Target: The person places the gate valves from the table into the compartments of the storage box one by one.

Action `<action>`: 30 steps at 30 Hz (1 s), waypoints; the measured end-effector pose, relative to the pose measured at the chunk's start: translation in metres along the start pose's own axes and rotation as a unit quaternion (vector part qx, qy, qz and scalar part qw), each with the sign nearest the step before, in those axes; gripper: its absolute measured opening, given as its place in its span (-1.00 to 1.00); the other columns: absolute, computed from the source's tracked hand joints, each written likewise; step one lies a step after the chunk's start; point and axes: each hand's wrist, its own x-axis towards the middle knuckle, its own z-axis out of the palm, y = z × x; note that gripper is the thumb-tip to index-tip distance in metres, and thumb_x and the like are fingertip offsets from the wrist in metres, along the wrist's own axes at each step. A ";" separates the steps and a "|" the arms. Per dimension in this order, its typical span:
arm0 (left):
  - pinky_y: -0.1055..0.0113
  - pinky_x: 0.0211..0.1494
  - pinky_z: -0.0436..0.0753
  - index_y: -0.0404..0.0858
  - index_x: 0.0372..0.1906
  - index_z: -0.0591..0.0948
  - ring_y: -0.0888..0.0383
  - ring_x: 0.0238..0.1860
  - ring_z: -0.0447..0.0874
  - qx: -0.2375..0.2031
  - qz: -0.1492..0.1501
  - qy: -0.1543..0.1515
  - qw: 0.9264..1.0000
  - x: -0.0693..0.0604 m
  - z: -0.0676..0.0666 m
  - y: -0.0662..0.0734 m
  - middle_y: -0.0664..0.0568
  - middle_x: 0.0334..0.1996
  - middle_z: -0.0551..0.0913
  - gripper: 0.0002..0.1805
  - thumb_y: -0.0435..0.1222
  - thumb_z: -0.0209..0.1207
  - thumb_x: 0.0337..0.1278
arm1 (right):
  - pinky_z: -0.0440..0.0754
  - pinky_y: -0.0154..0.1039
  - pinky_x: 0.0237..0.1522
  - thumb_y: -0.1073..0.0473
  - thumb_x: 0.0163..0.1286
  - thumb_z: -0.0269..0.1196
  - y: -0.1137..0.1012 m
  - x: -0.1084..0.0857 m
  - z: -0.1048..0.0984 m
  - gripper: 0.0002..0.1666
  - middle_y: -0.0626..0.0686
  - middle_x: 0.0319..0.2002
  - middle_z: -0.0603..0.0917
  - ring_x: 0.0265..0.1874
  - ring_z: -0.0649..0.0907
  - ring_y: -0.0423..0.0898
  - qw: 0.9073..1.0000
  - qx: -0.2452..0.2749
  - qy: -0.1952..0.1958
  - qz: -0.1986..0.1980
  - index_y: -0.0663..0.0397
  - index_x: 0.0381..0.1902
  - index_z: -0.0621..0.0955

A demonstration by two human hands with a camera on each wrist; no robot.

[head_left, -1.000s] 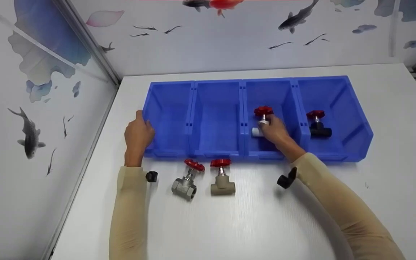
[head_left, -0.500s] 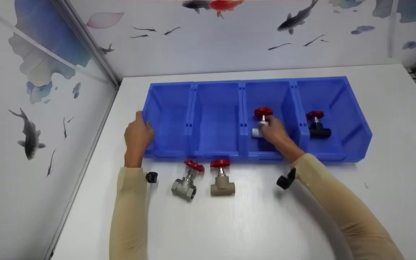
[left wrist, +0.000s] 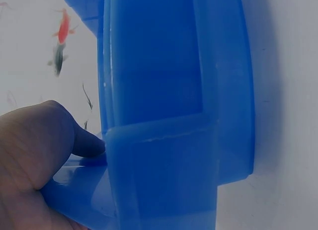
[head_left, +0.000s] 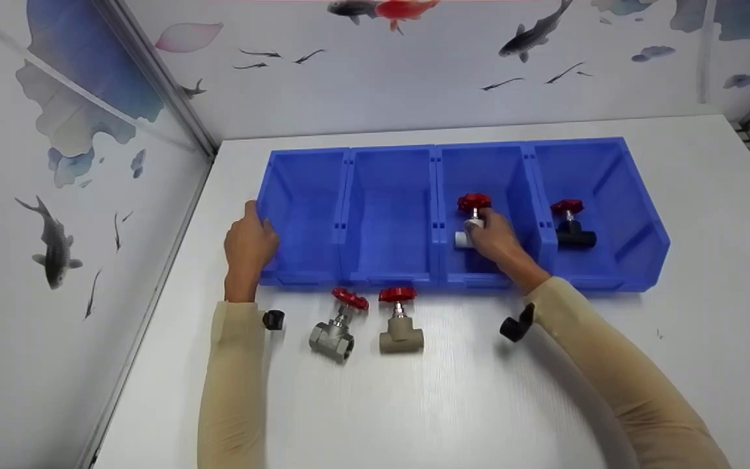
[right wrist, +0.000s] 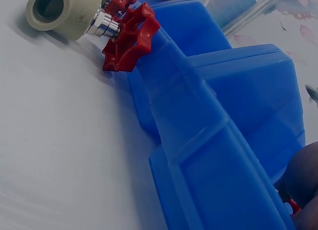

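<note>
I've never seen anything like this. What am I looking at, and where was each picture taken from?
There's no machine here: a person is working bare-handed. The wide picture comes from a camera worn on the head; the closer two are wrist views, left and right.

On the white table stands a row of four blue bins. In front lie a metal valve and a beige valve. A black valve sits in the rightmost bin.

The left hand holds the row's left end. The right hand grips a white valve inside the third bin from the left.
</note>
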 end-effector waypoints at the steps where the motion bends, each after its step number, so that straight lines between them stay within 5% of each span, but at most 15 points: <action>1: -0.19 -0.05 0.58 -0.43 0.41 0.27 -0.38 -0.07 0.66 0.001 0.000 0.000 1.000 0.000 0.000 0.000 -0.48 -0.01 0.63 -0.46 -0.29 -0.07 0.44 | 0.41 0.07 0.27 0.13 0.52 0.01 0.000 0.000 0.000 -0.29 0.38 0.28 0.41 0.17 0.47 0.19 1.000 -0.001 -0.001 0.001 0.40 0.47 0.15; 7: -0.19 -0.06 0.58 -0.44 0.40 0.28 -0.39 -0.07 0.66 0.006 0.001 0.003 1.000 -0.001 -0.001 0.001 -0.48 -0.02 0.63 -0.47 -0.29 -0.07 0.43 | 0.43 0.05 0.24 0.13 0.51 0.02 0.000 -0.002 0.000 -0.28 0.38 0.29 0.41 0.16 0.48 0.18 1.000 -0.003 0.000 0.000 0.39 0.48 0.14; 15: -0.19 -0.13 0.59 -0.44 0.36 0.32 -0.38 -0.12 0.68 0.009 0.011 0.013 1.000 -0.002 -0.001 0.000 -0.48 -0.09 0.65 -0.49 -0.30 -0.08 0.42 | 0.55 -0.07 -0.05 0.20 0.43 0.03 0.002 -0.002 0.001 -0.37 0.38 0.08 0.53 -0.08 0.55 0.13 0.999 -0.014 0.020 -0.030 0.45 0.36 0.29; 30: -0.21 -0.09 0.58 -0.44 0.36 0.32 -0.40 -0.10 0.66 0.007 0.009 0.013 1.000 -0.002 -0.001 0.000 -0.49 -0.08 0.64 -0.50 -0.30 -0.06 0.42 | 0.49 0.03 0.16 0.19 0.44 0.05 -0.002 -0.008 -0.002 -0.30 0.41 0.23 0.47 0.07 0.53 0.19 0.999 -0.019 0.033 -0.030 0.42 0.44 0.21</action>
